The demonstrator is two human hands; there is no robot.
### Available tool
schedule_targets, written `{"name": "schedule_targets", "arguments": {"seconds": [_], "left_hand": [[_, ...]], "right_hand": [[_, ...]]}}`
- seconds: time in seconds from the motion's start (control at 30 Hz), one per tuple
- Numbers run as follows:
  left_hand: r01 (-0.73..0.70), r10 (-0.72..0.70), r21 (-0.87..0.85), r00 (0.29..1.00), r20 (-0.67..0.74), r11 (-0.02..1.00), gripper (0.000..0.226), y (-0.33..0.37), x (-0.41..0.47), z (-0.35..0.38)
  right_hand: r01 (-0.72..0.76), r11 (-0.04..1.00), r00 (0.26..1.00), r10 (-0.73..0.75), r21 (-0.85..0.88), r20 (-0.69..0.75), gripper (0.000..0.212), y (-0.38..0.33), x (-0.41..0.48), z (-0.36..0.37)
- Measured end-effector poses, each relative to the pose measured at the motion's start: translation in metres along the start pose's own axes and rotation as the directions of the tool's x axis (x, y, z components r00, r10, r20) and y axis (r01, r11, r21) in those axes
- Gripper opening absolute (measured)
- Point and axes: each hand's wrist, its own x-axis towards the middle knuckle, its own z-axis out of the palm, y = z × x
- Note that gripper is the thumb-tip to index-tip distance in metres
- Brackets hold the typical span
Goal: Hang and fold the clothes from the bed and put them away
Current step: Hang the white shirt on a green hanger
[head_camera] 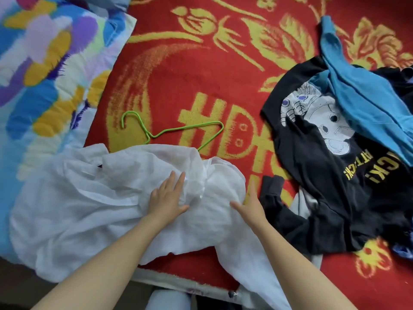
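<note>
White cloth, a thin shirt (89,198), lies crumpled at seven o'clock on the red blanket (223,74). The left hand (167,198) presses flat on it, fingers straight. The right hand (250,204), apart from it, rests at the shirt's edge, seemingly flat too. A green hanger (172,130) pokes out at twelve o'clock from the left hand. A black T-shirt (324,186) and a blue top (368,104) lie at three.

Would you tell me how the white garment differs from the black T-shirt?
The white garment is plain; the black T-shirt bears a cartoon print and yellow lettering. The left hand rests flat on the white garment; no hand touches the black T-shirt. The white garment overlaps a green hanger; a blue garment lies over the black T-shirt. Both lie unfolded on the red blanket.
</note>
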Motion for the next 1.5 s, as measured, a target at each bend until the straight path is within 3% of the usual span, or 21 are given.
{"name": "schedule_targets", "arguments": {"seconds": [0.07,0.17,0.23,0.3,0.37,0.4,0.43,0.5,0.57,0.63,0.73,0.8,0.87,0.93,1.0,1.07,1.13,1.23,1.37,1.5], "left_hand": [[0.008,-0.008,-0.001,0.999,0.043,1.000,0.089,-0.005,0.004,0.005],[0.054,-0.050,0.174,0.998,-0.027,0.983,0.069,-0.005,0.003,0.008],[0.056,-0.039,0.219,0.996,-0.082,0.974,0.037,-0.005,0.001,0.000],[0.057,-0.040,0.106,0.986,-0.159,0.993,0.020,-0.005,0.000,-0.021],[-0.004,-0.067,-0.224,0.949,-0.309,0.975,0.016,-0.008,0.000,-0.054],[-0.075,-0.099,-0.428,0.924,-0.370,0.900,0.017,-0.009,-0.001,-0.077],[-0.167,-0.121,-0.592,0.901,-0.416,0.789,0.020,-0.012,-0.003,-0.101],[-0.338,-0.129,-0.715,0.849,-0.512,0.612,0.027,-0.016,-0.016,-0.147],[-0.446,-0.150,-0.700,0.775,-0.614,0.557,0.029,-0.017,-0.031,-0.181],[-0.500,-0.185,-0.697,0.729,-0.659,0.514,0.028,-0.019,-0.045,-0.195],[-0.488,-0.107,-0.791,0.823,-0.558,0.369,0.007,-0.022,-0.069,-0.188],[-0.438,0.037,-0.834,0.891,-0.453,0.336,0.014,-0.024,-0.085,-0.166],[-0.323,0.176,-0.849,0.946,-0.273,0.419,0.022,-0.026,-0.097,-0.137],[-0.127,0.271,-0.859,0.963,0.014,0.496,0.023,-0.031,-0.107,-0.104],[0.065,0.306,-0.801,0.904,0.300,0.594,0.025,-0.040,-0.116,-0.070],[0.100,0.287,-0.651,0.840,0.461,0.752,0.026,-0.045,-0.124,-0.036],[0.095,0.202,-0.493,0.833,0.515,0.865,0.029,-0.046,-0.130,-0.003],[0.112,0.079,-0.328,0.853,0.517,0.938,0.031,-0.046,-0.134,0.032],[0.091,0.008,-0.150,0.832,0.555,0.985,0.034,-0.038,-0.136,0.048],[0.063,-0.043,-0.012,0.799,0.599,0.998,0.032,-0.029,-0.137,0.057]], "right_hand": [[-0.030,0.997,0.996,0.024,0.075,0.087,0.073,0.012,-0.004,0.007],[-0.082,0.997,0.985,0.083,-0.011,0.148,0.010,0.021,-0.011,0.016],[-0.063,0.998,0.996,0.064,-0.008,0.063,0.025,0.015,-0.009,0.013],[-0.008,1.000,0.997,0.007,-0.006,-0.082,0.035,-0.002,-0.008,-0.003],[0.056,0.998,0.969,-0.060,-0.024,-0.239,0.027,-0.029,-0.004,-0.028],[0.097,0.995,0.944,-0.093,-0.005,-0.318,0.020,-0.044,-0.004,-0.042],[0.152,0.988,0.911,-0.128,0.031,-0.393,0.014,-0.060,-0.004,-0.056],[0.299,0.947,0.818,-0.191,0.117,-0.543,0.020,-0.093,-0.013,-0.082],[0.445,0.881,0.701,-0.230,0.162,-0.674,0.019,-0.117,-0.022,-0.104],[0.516,0.851,0.608,-0.279,0.103,-0.743,0.011,-0.125,-0.031,-0.118],[0.465,0.874,0.590,-0.424,-0.139,-0.687,0.008,-0.100,-0.040,-0.118],[0.351,0.866,0.662,-0.499,-0.357,-0.560,0.009,-0.061,-0.046,-0.103],[0.251,0.827,0.762,-0.489,-0.503,-0.424,0.010,-0.013,-0.051,-0.087],[0.137,0.787,0.874,-0.382,-0.601,-0.300,0.012,0.034,-0.060,-0.075],[0.071,0.735,0.939,-0.277,-0.674,-0.204,0.013,0.075,-0.068,-0.065],[0.023,0.720,0.966,-0.195,-0.694,-0.170,0.013,0.102,-0.076,-0.059],[-0.013,0.704,0.976,-0.145,-0.710,-0.162,0.011,0.116,-0.084,-0.056],[0.002,0.562,0.988,-0.131,-0.827,-0.087,0.007,0.125,-0.091,-0.055],[0.049,0.465,0.998,0.011,-0.884,0.062,0.020,0.125,-0.092,-0.051],[0.127,0.385,0.943,0.238,-0.914,0.231,0.024,0.123,-0.093,-0.047]]}}
